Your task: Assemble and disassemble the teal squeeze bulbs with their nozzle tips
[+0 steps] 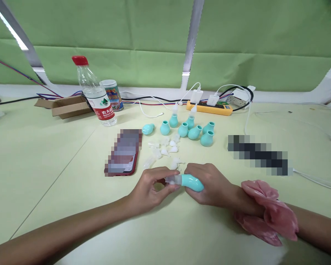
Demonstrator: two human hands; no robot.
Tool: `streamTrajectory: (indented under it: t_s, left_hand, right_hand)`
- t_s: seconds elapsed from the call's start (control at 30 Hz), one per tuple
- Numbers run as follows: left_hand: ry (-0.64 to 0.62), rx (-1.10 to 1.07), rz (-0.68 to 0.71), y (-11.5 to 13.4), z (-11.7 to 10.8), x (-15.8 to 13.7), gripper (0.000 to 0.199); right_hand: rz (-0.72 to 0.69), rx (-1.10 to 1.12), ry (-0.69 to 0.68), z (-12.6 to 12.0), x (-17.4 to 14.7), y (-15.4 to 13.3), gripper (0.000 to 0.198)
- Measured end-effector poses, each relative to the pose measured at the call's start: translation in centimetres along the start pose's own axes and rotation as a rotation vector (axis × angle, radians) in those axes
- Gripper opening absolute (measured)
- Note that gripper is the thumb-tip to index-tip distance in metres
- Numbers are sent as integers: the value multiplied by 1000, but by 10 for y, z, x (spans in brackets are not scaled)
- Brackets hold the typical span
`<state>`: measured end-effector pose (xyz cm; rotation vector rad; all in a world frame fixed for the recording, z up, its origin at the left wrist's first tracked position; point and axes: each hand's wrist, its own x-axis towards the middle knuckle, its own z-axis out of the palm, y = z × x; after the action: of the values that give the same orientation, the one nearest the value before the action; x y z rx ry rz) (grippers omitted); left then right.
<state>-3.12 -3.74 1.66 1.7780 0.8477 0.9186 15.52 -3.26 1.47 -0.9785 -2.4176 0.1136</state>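
My right hand [213,184] is wrapped round a teal squeeze bulb [192,183], which lies on its side just above the table. A clear plastic nozzle piece [175,179] meets the bulb's neck, and my left hand [149,187] pinches it between thumb and fingers. How deep it sits in the neck I cannot tell. Beyond my hands lie several loose clear and white plastic pieces [164,151]. Farther back are several teal bulbs with open necks [206,138]. Two others stand upright with clear nozzles fitted, one a bulb at the back [173,120].
A phone [124,152] lies left of the loose pieces. Behind it stand a water bottle [99,95], a can [114,96] and a cardboard box [71,106]. An orange power strip [201,108] with cables runs along the back. A blurred dark object [259,154] lies right.
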Motion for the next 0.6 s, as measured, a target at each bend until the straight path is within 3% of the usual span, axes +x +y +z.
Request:
streamTrajectory:
  t_s: [0.27,0.6]
  left_hand:
    - [-22,229,216,9,-1,-3,22]
    - [52,369,427,10,4,-6,23]
  right_hand:
    - [143,312,-98,-11,7,-10,10]
    - [379,698,-346,-15,7,-11,12]
